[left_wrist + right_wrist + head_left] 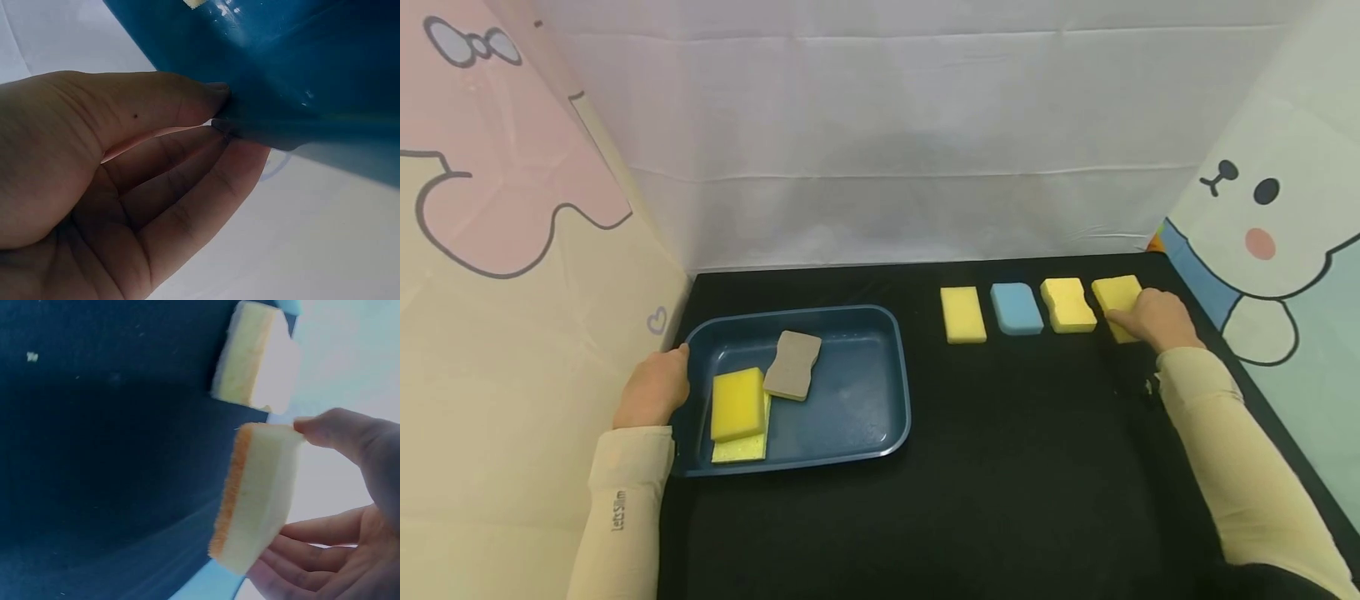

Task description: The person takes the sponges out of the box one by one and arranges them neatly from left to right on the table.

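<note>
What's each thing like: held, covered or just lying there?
Blue tray: partly filled, rim pinched by the left hand
Grey sponge: lying in the tray
Bright yellow sponge: on top of the pale yellow piece
Pale yellow piece: partly covered
Row's leftmost sponge: lying loose on the black table
Blue sponge: lying loose
Wavy yellow sponge: lying loose
Row's rightmost sponge: held by the right hand

Backed by creased white cloth [910, 108], top centre | flanked by cartoon sheets [512, 208], both sides | black table [970, 500], lower centre
</note>
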Tool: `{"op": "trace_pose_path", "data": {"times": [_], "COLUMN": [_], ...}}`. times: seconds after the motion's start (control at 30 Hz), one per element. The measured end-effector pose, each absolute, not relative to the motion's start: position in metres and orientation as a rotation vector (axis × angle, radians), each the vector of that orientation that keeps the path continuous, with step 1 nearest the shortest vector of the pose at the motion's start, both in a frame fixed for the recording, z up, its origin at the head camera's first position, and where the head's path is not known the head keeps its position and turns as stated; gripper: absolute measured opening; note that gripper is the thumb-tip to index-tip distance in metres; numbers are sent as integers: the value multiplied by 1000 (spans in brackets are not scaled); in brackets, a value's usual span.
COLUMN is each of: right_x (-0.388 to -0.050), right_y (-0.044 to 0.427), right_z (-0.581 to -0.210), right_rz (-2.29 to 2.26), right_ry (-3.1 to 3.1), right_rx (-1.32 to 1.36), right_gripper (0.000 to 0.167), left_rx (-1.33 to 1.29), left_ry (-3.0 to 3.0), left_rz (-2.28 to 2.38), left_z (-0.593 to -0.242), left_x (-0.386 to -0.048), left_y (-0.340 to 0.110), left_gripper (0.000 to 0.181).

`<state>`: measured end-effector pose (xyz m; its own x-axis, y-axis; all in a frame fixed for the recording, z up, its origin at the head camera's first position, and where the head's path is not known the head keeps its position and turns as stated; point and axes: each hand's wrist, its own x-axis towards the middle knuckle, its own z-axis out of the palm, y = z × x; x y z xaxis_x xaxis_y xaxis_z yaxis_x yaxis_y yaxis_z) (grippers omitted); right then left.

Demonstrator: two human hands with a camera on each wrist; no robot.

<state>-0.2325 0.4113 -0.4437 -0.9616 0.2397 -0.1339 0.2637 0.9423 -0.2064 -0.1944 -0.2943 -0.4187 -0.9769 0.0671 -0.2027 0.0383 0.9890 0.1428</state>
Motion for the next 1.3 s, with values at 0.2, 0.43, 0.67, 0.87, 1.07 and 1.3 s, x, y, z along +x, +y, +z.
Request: {"op": "trace_pose_path", "data": {"times": [0.2,0.43,0.67,0.87,1.07,1.3], "right_x": [-244,-251,-257,-260,-261,-265], "right_y": [420,427,428,428,432,436], "right_z": [-459,-471,-479,-485,-490,-495], "right_rz": [-380,-399,-386,-353,-368,-388], "right_ry": [3015,2984,2926,2898,2921,2919], "right_rx": [487,577,605,598,555,518], "right_gripper": [65,72,72,70,68,72], "left_rx": [83,73,81,86,74,35], "left_ry": [2926,2909,2915,2915,2909,2888], "left_rz": [202,205,207,206,214,196], "left_z": [-419,-417,-419,-422,-420,-418], "left_x": [-196,-196,-195,-194,-195,-197], "left_y": [-295,-293,-293,-294,-294,-292], "left_gripper": [50,50,50,49,50,53]}}
